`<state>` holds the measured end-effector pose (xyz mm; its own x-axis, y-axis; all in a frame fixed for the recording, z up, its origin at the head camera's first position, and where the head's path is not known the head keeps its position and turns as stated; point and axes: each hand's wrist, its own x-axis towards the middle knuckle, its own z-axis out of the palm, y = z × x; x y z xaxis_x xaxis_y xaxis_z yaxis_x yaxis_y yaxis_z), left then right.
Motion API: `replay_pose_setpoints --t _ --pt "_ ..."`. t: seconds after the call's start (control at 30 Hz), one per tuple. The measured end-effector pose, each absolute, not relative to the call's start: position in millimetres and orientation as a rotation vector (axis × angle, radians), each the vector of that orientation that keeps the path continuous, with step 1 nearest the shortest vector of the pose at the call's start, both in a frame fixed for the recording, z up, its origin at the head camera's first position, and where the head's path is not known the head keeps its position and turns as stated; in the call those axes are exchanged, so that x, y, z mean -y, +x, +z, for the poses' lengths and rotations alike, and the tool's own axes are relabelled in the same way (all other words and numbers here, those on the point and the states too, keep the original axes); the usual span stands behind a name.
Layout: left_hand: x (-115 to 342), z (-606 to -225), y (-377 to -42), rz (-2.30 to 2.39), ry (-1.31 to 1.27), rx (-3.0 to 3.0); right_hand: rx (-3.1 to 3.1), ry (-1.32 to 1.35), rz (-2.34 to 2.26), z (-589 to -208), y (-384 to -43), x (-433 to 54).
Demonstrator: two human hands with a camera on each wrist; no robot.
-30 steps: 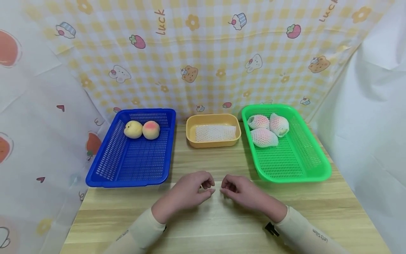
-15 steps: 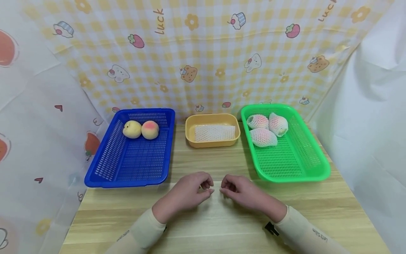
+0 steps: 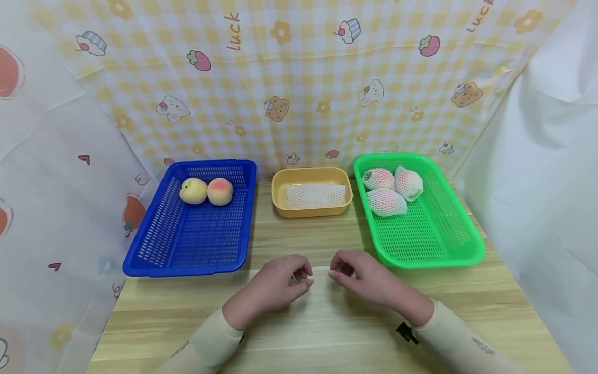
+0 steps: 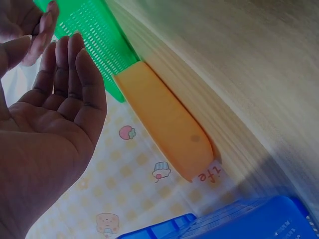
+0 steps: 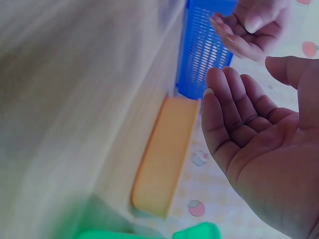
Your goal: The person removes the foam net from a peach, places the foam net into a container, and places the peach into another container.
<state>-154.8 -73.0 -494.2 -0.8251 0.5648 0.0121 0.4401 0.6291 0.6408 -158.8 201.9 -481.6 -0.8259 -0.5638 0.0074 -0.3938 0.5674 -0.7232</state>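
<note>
My left hand (image 3: 280, 280) is over the front middle of the table, fingers loosely curled and holding nothing; its bare palm (image 4: 55, 119) shows in the left wrist view. Facing it across a small gap is my right hand (image 3: 364, 275), also relaxed with nothing in it. Two peaches, one pale yellow (image 3: 193, 190) and one with a pink top (image 3: 219, 191), lie side by side in the blue basket (image 3: 187, 271). White foam net sleeving (image 3: 315, 196) lies in the yellow tray (image 3: 312, 212). Several net-wrapped fruits, including one in front (image 3: 386, 202), sit in the green basket (image 3: 432, 263).
The wooden table (image 3: 299, 337) carries both baskets, left and right, with the tray between them at the back. A checked cloth (image 3: 299, 78) hangs behind. White cloths hang at the left side (image 3: 51, 208) and right side (image 3: 556, 182).
My right hand has shifted slightly right and up, widening the gap between the hands. The left hand stays nearly in place. The head view has turned a little to the right.
</note>
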Motion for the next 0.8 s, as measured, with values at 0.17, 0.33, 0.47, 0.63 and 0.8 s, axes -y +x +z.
replay_pose_setpoints --t 0.17,0.33,0.47,0.63,0.8 --pt "74 -494 -154 0.985 0.838 -2.660 -2.637 -0.850 -1.095 -465 -160 -213" --pt "75 -495 -153 0.982 0.851 -2.660 -2.643 -0.875 -1.179 -442 -165 -232" --pt "76 -496 -153 0.984 0.854 -2.661 -2.721 -1.002 -1.246 -423 -175 -253" --pt "76 -495 -152 1.006 0.853 -2.647 -2.890 -1.067 -1.132 -401 -193 -279" --pt "77 -495 -151 1.005 0.845 -2.646 -2.956 -0.881 -0.917 -388 -215 -300"
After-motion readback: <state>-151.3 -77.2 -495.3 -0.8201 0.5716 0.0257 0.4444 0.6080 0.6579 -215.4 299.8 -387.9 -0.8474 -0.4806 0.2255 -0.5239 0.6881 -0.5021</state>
